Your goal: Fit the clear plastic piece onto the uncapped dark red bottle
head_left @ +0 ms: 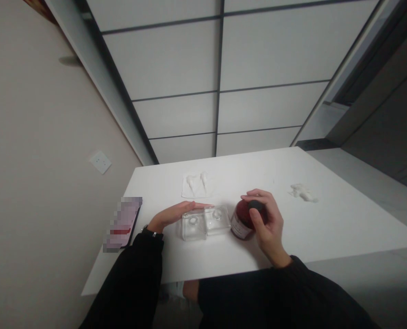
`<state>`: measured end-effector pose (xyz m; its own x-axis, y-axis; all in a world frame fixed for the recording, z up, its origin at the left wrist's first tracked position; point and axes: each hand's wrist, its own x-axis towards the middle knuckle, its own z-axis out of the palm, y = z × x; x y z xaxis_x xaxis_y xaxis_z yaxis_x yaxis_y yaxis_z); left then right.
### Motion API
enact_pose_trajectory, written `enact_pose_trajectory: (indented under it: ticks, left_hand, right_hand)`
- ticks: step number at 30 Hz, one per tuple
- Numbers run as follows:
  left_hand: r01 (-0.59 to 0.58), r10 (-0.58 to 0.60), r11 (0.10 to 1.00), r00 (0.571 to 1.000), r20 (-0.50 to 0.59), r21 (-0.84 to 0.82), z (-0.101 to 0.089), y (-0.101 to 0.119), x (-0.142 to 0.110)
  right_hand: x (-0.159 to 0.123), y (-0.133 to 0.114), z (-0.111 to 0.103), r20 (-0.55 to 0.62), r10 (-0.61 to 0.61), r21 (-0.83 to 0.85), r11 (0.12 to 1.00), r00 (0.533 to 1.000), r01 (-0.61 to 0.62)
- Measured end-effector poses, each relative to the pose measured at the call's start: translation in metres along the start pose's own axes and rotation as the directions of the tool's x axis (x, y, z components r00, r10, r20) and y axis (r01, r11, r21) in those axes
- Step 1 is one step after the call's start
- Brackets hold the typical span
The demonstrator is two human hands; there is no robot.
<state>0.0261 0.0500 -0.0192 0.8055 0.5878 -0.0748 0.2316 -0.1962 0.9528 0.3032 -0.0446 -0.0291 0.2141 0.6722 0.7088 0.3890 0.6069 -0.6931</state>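
Observation:
My left hand lies flat with its fingers together, the fingertips reaching over the back edge of a clear plastic two-compartment case. Each compartment holds a round, transparent disc, possibly a contact lens. My right hand is wrapped around a dark red bottle with a black cap and a white label. The fingers cover the cap and upper part of the bottle. The bottle stands next to the right end of the case, apparently touching it.
A white tissue lies flat behind the case, and a crumpled white tissue lies farther right on the white table. A phone, blurred out, lies at the table's left edge beside the wall. A wall socket is at left.

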Motion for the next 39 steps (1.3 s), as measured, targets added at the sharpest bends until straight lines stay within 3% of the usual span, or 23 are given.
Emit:
enact_pose_trajectory:
  ticks: [7,10,12,14,17,20,23,25,27,30,39]
  left_hand:
    - [0.006,-0.006,0.999,1.000,0.026,-0.032,-0.001,-0.003,0.001]
    - [0.016,-0.015,0.998,1.000,0.016,-0.065,0.001,-0.003,0.001]
    - [0.049,-0.048,0.990,0.999,0.014,-0.132,0.002,-0.004,0.001]
    - [0.111,-0.111,0.968,0.994,0.013,-0.224,0.002,-0.007,0.001]
    - [0.186,-0.209,0.930,0.977,-0.039,-0.316,0.001,-0.012,0.004]
    - [0.209,-0.255,0.920,0.961,-0.103,-0.332,-0.001,-0.016,0.005]
    - [0.206,-0.264,0.922,0.954,-0.143,-0.328,-0.002,-0.016,0.005]
    - [0.207,-0.268,0.924,0.951,-0.157,-0.323,-0.003,-0.015,0.004]
    - [0.206,-0.266,0.926,0.950,-0.162,-0.316,-0.003,-0.015,0.003]
    - [0.191,-0.246,0.936,0.956,-0.161,-0.294,-0.002,-0.016,0.003]
    - [0.148,-0.180,0.967,0.973,-0.142,-0.209,0.000,-0.014,-0.007]
  right_hand:
    - [-0.006,-0.001,-0.001,0.003,0.039,0.035,0.999,0.999,-0.039]
    - [-0.007,-0.004,0.000,-0.024,-0.013,-0.010,1.000,1.000,0.013]
    - [-0.005,-0.007,0.000,-0.107,-0.078,-0.003,0.997,0.991,0.078]
    - [-0.002,-0.008,-0.001,-0.266,-0.124,0.005,0.991,0.956,0.130]
    - [0.005,-0.001,-0.007,-0.408,-0.022,-0.007,1.000,0.913,0.021]
    - [0.012,0.016,-0.014,-0.281,0.219,-0.031,0.971,0.934,-0.237]
    - [0.017,0.035,-0.020,-0.214,0.325,-0.108,0.929,0.921,-0.353]
    - [0.019,0.047,-0.022,-0.172,0.334,-0.202,0.909,0.927,-0.365]
    - [0.020,0.057,-0.022,-0.027,0.383,-0.367,0.855,0.923,-0.365]
    - [0.019,0.070,-0.019,0.136,0.463,-0.533,0.779,0.876,-0.330]
    - [0.016,0.089,-0.017,0.214,0.488,-0.522,0.789,0.846,-0.323]
